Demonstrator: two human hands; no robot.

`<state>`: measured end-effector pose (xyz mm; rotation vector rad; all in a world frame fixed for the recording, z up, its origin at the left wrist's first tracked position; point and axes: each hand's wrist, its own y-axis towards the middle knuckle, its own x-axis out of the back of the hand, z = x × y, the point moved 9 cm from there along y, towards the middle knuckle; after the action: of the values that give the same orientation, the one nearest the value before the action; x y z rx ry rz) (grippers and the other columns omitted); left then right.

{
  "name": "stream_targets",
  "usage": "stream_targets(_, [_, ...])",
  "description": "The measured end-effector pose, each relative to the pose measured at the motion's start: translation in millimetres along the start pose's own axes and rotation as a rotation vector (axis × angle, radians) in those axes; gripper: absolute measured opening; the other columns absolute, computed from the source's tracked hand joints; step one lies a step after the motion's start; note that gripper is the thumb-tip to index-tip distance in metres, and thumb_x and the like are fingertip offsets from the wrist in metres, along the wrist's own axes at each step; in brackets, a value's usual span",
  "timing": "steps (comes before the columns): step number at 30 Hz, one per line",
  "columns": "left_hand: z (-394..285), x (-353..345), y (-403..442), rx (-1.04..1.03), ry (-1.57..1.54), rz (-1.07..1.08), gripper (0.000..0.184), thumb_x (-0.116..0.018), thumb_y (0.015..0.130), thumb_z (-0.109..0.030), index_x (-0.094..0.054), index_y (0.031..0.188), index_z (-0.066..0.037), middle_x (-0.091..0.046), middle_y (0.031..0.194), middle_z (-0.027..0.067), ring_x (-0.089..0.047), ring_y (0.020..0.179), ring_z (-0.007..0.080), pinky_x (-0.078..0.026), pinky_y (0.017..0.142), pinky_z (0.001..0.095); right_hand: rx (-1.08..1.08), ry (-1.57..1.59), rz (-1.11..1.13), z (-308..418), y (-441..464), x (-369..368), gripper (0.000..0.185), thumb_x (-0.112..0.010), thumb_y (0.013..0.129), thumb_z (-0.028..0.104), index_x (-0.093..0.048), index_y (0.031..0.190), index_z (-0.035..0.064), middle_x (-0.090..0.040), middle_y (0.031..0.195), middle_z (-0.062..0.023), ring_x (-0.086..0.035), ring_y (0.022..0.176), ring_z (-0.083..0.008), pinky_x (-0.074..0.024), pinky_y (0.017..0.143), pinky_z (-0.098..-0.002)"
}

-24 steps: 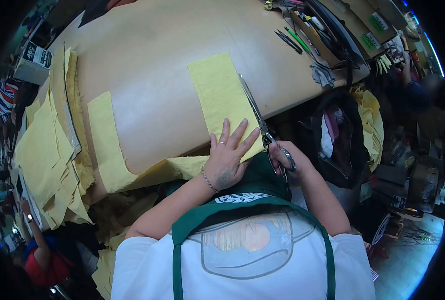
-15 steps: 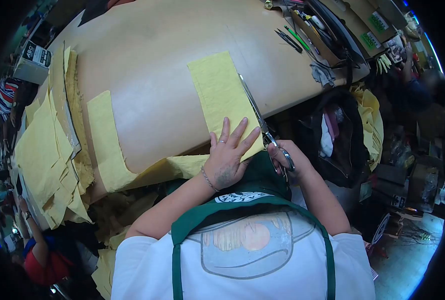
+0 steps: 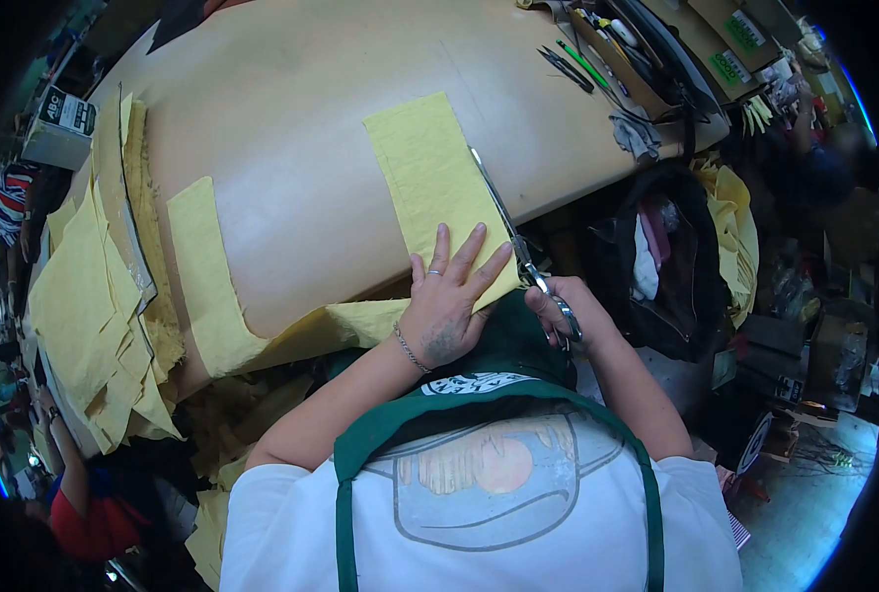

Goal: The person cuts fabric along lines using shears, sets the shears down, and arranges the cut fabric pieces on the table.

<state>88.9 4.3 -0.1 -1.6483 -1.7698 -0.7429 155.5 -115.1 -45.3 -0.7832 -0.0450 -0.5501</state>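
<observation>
My left hand (image 3: pixel 448 294) lies flat with its fingers spread, pressing on a piece of yellow cloth (image 3: pixel 425 163) near the table's front edge. My right hand (image 3: pixel 564 309) is wrapped round the handles of large metal scissors (image 3: pixel 505 217). The long blades run along the right side of the cloth and point away from me. They look nearly closed. From under my left hand the cloth hangs over the edge and joins a strip (image 3: pixel 202 266) lying on the table at the left.
A stack of yellow cloth pieces (image 3: pixel 84 326) lies at the table's left end. Pens (image 3: pixel 582 67), a box of tools and a grey rag (image 3: pixel 635 135) are at the far right. A black bag (image 3: pixel 668 266) stands beside the table. Other people are at the left and right edges.
The view has shifted slightly. Both hands keep their places on the cloth and scissors, and the blades appear almost unchanged along the cloth's right side.
</observation>
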Motion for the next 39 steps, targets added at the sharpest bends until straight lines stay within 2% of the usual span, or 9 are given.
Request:
stream_targets(11, [0,1,0,0.011,-0.024,-0.004,0.062,-0.049,0.075,-0.011,-0.029,0.133,-0.023,-0.015,0.141,0.0102,-0.008,0.126,0.0477,-0.012,0.09,0.0679,-0.008,-0.031,-0.023,-2,0,-1,0.07,-0.053,0.061,0.071,-0.053,0.064,0.0004,-0.046,0.047,-0.0007,-0.049,0.039,-0.0099,-0.041,0.038,-0.0227])
stream_targets(17, [1,-1,0,0.004,-0.016,-0.003,0.064,-0.048,0.074,-0.01,-0.028,0.133,-0.023,-0.014,0.141,0.0103,-0.008,0.125,0.048,-0.013,0.091,0.0677,-0.044,-0.007,-0.022,-7,-1,-2,0.067,-0.053,0.063,0.069,-0.05,0.061,0.0021,-0.045,0.046,-0.0002,-0.049,0.038,-0.0094,-0.0405,0.038,-0.0224])
stream_targets(20, [-1,0,0,0.003,-0.04,0.007,0.065,-0.048,0.072,-0.008,-0.028,0.133,-0.023,-0.014,0.141,0.0108,-0.007,0.125,0.0481,-0.012,0.091,0.0677,0.002,0.059,0.026,-1,-2,-5,0.06,-0.052,0.068,0.066,-0.045,0.062,0.0072,-0.043,0.047,0.0015,-0.045,0.038,-0.0061,-0.0345,0.035,-0.0194])
stream_targets(23, [-3,-3,-1,-0.005,-0.037,0.02,0.068,-0.048,0.07,-0.006,-0.028,0.133,-0.023,-0.015,0.141,0.0112,-0.007,0.125,0.0483,-0.012,0.091,0.0678,-0.009,0.237,0.046,7,-3,-5,0.062,-0.048,0.069,0.069,-0.045,0.063,0.0066,-0.044,0.048,-0.0002,-0.045,0.04,-0.0078,-0.0354,0.037,-0.0208])
stream_targets(29, [-7,-3,-3,0.004,-0.052,0.056,0.07,-0.048,0.069,-0.005,-0.028,0.133,-0.023,-0.015,0.141,0.0113,-0.007,0.126,0.0478,-0.011,0.092,0.0674,0.038,0.115,0.07,13,14,-4,0.068,-0.042,0.068,0.073,-0.046,0.065,0.0051,-0.044,0.048,-0.0021,-0.046,0.041,-0.0102,-0.0361,0.038,-0.0219])
stream_targets(39, [-6,-3,-6,0.015,-0.073,0.058,0.069,-0.048,0.07,-0.004,-0.028,0.133,-0.025,-0.014,0.141,0.0109,-0.007,0.126,0.047,-0.011,0.092,0.0671,0.029,0.012,0.011,7,15,0,0.068,-0.045,0.066,0.072,-0.049,0.067,0.0046,-0.044,0.047,0.0005,-0.044,0.039,-0.0071,-0.0343,0.037,-0.0199])
